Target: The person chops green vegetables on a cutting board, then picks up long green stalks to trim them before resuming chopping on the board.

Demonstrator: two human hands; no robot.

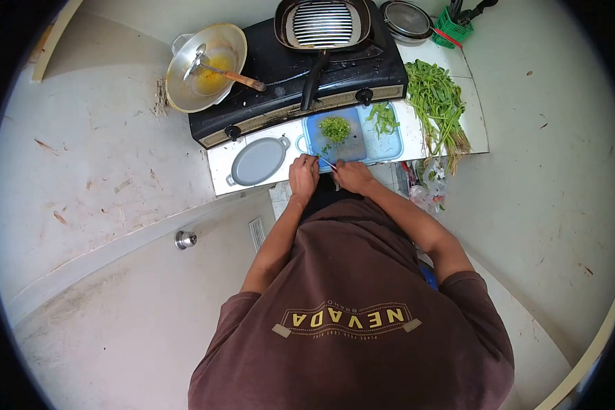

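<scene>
My right hand (353,176) is closed around a small knife (329,164), with its blade pointing left toward my other hand. Curled at the near edge of the blue cutting board (352,147) is my left hand (304,175); its fingers press together, apparently on a bit of green leaf, though the grip is mostly hidden. A heap of finely chopped greens (335,128) lies on the board just beyond the blade, with a few loose bits close to my fingers. Whole cut leaves (383,119) rest on the light blue tray (393,147) beneath the board's right side.
Left of the board is a grey oval plate (258,162). Behind stands a black gas stove (280,89), bearing a wok (178,89) with a ladle (236,76) and a grill pan (311,48). Leafy greens (434,99), a strainer (408,19) and a green basket (451,33) are at right.
</scene>
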